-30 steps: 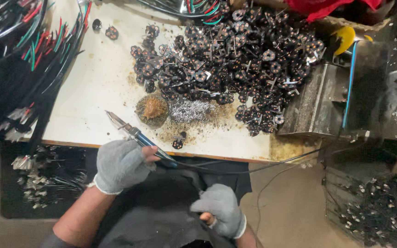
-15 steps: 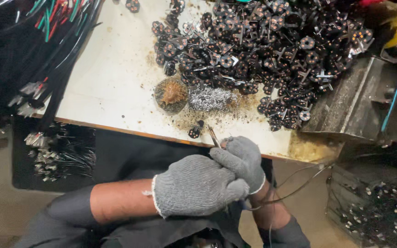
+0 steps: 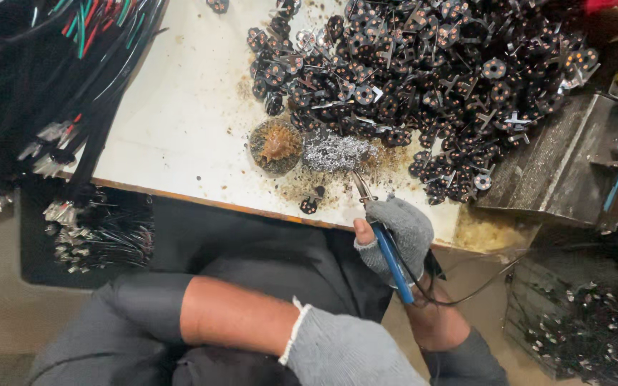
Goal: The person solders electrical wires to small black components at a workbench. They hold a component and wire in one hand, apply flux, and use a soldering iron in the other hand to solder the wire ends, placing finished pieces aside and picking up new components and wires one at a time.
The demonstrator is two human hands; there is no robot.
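My right hand [image 3: 398, 236], in a grey glove with the thumb tip bare, grips a blue-handled soldering iron [image 3: 389, 254]. Its metal tip points up at a heap of silvery solder scraps [image 3: 334, 151] on the white table [image 3: 180, 121]. A round tin of brown flux [image 3: 277, 145] sits just left of the scraps. One small black round part [image 3: 309, 206] lies near the table's front edge. My left hand [image 3: 348, 354], also gloved, rests low over my lap at the frame's bottom edge, its fingers hidden.
A big heap of black round parts with copper pins [image 3: 452, 71] covers the far right of the table. Bundles of black and coloured wires [image 3: 73, 78] hang at the left. A dark metal tray [image 3: 559, 164] stands right, above a bin of parts [image 3: 595, 336].
The soldering iron has passed from my left hand to my right hand. My left hand dropped toward my lap, and the iron's tip now points at the solder scraps.
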